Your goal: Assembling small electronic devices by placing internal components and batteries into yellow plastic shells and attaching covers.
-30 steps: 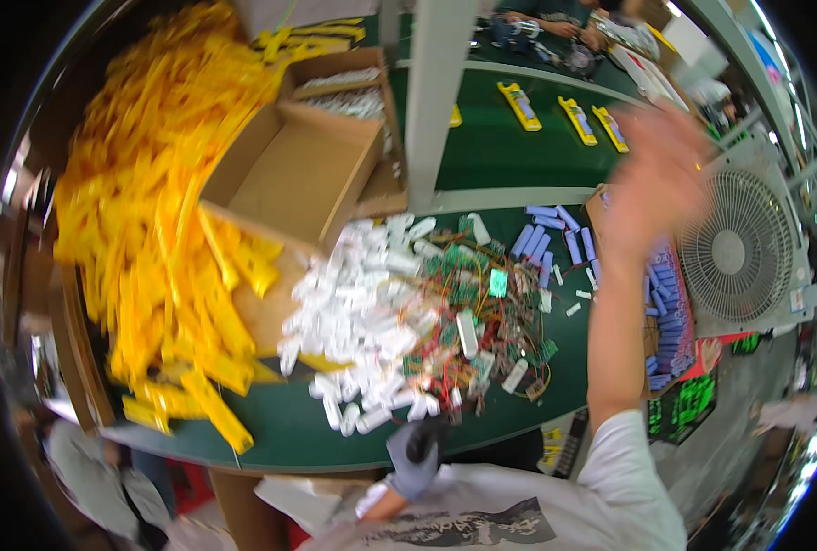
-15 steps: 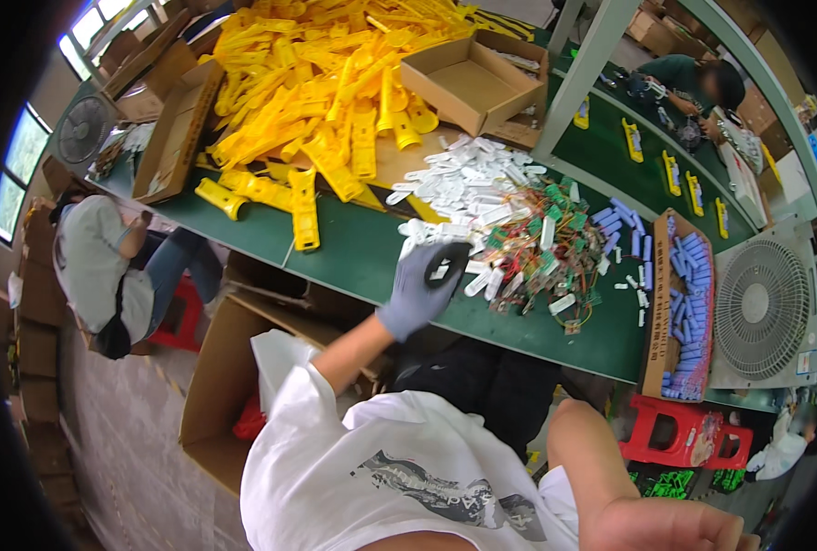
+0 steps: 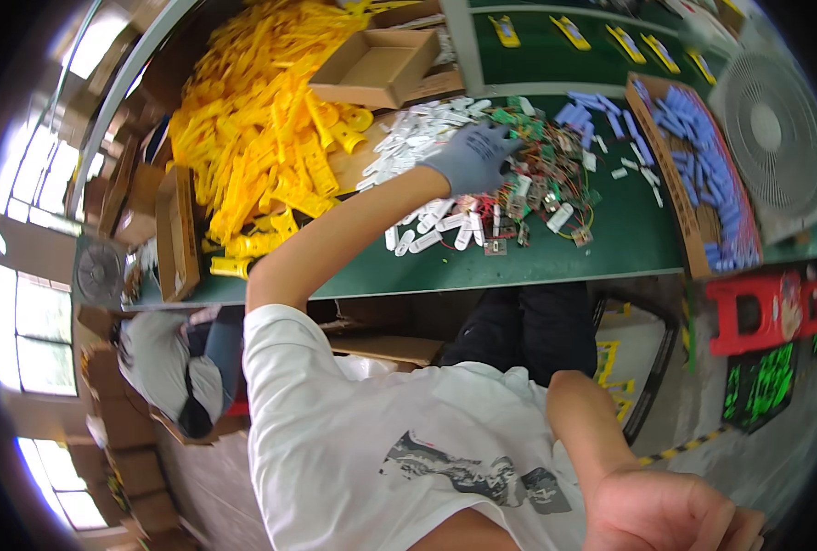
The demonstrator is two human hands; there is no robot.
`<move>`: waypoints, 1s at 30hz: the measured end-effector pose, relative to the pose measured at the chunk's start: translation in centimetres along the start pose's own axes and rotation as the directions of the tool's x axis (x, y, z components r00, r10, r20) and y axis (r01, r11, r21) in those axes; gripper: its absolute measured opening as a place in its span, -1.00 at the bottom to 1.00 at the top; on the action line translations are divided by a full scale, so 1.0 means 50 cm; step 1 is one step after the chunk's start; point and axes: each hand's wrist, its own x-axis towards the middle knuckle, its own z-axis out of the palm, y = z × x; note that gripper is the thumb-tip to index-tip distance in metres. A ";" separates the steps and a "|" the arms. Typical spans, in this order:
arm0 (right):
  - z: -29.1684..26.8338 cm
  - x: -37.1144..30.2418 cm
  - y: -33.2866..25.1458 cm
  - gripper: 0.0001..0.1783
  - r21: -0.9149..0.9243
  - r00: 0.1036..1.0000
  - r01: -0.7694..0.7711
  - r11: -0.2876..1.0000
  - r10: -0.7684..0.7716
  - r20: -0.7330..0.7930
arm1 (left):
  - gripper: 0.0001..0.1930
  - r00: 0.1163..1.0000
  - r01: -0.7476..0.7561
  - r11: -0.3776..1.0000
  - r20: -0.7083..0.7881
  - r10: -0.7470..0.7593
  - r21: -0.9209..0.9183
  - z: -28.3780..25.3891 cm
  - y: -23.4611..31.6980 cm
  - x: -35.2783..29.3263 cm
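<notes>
My left hand (image 3: 478,158), in a grey glove, reaches over a pile of small green circuit boards with coloured wires (image 3: 548,174). Its fingers look stretched and apart at the pile's far left part, and their tips are partly hidden among the boards. Just left of the glove lies a heap of white plastic pieces (image 3: 404,147), some spilling in front of the wrist. My right hand (image 3: 670,514) is bare and raised close at the lower right, away from the table. Its fingers curl, and the lower edge cuts them off, so anything in them is hidden.
A large heap of yellow plastic housings (image 3: 261,110) covers the table's left. A shallow cardboard box (image 3: 376,69) sits behind the white pieces. Blue cylindrical cells fill a carton (image 3: 670,193) at right, beside a fan (image 3: 776,133). A red stool (image 3: 766,312) stands below; a person (image 3: 174,367) sits at left.
My left hand has moved from the table's front edge, rightward and farther in, onto the circuit boards. The view has turned and shifted. My right hand stays at the lower right.
</notes>
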 end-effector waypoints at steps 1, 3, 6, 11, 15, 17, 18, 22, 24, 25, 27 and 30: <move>-0.004 -0.002 -0.002 -0.69 0.047 0.998 0.070 0.996 -0.070 -0.007 | -0.53 0.999 0.014 0.997 0.045 -0.011 -0.075 0.023 -0.022 0.014; -0.029 -0.010 -0.014 -0.66 -0.038 0.992 0.122 0.992 -0.121 0.023 | -0.55 0.998 -0.036 0.988 0.037 0.042 -0.150 0.036 -0.040 0.024; -0.094 -0.039 -0.036 -0.58 -0.114 0.976 0.190 0.975 -0.175 0.130 | -0.67 0.996 -0.045 0.957 -0.092 0.020 -0.286 0.026 -0.065 0.016; -0.243 -0.175 0.035 -0.91 -0.547 0.958 -0.238 0.802 0.285 0.002 | -0.79 0.741 -0.180 0.532 -0.470 -0.480 -0.827 -0.114 -0.064 -0.026; -0.256 -0.211 0.095 -0.77 -0.442 0.546 -0.814 0.376 0.756 -0.362 | -0.70 0.373 -0.545 0.175 -0.424 -0.825 -0.820 -0.170 -0.009 -0.126; -0.248 -0.219 0.121 -0.70 -0.388 0.525 -0.831 0.398 0.791 -0.313 | -0.67 0.472 -0.452 0.029 -0.266 -0.841 -0.892 -0.113 0.052 -0.163; -0.242 -0.219 0.128 -0.65 -0.399 0.581 -0.798 0.451 0.752 -0.311 | -0.65 0.532 -0.437 0.010 -0.267 -0.804 -0.900 -0.085 0.098 -0.170; -0.249 -0.260 0.130 -0.68 -0.602 0.628 -0.659 0.451 0.771 -0.110 | -0.61 0.793 -0.234 -0.294 -0.007 -0.609 -0.927 -0.020 0.259 -0.220; -0.272 -0.293 0.119 -0.76 -0.677 0.563 -0.631 0.379 0.824 -0.063 | -0.62 0.703 -0.382 -0.214 -0.132 -0.699 -0.899 0.059 0.313 -0.219; -0.272 -0.296 0.116 -0.79 -0.660 0.520 -0.657 0.364 0.853 -0.047 | -0.63 0.688 -0.368 -0.173 -0.143 -0.711 -0.913 0.065 0.315 -0.233; -0.265 -0.312 0.126 -0.79 -0.629 0.457 -0.677 0.382 0.888 0.048 | -0.67 0.692 -0.262 -0.060 -0.144 -0.707 -0.963 0.054 0.309 -0.274; -0.247 -0.345 0.130 -0.79 -0.510 0.339 -0.801 0.313 0.940 0.045 | -0.66 0.689 -0.128 0.092 -0.155 -0.708 -0.987 0.021 0.294 -0.329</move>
